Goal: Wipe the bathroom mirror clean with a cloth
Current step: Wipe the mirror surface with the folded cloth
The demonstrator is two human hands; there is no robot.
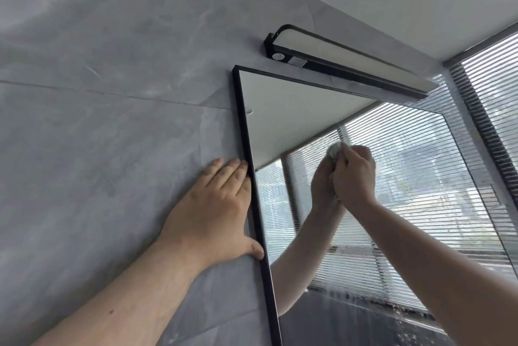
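Black-framed rectangular wall mirror [283, 115] hung on grey marbled tile wall [112, 93], under a long black bar lamp [336, 62]. Left hand [215, 205] lay flat on the tile beside the frame, fingers straight and close together, thumb splayed against the frame edge. Right hand [354, 174] had its fingers curled round a crumpled pale grey cloth [334, 149], pressed to the glass near mid-mirror. Slatted window blinds [490, 87] at right.

Legible text: none.
Lamp label [297, 61]: pale patch on black lamp housing [350, 72]; print too small to read.
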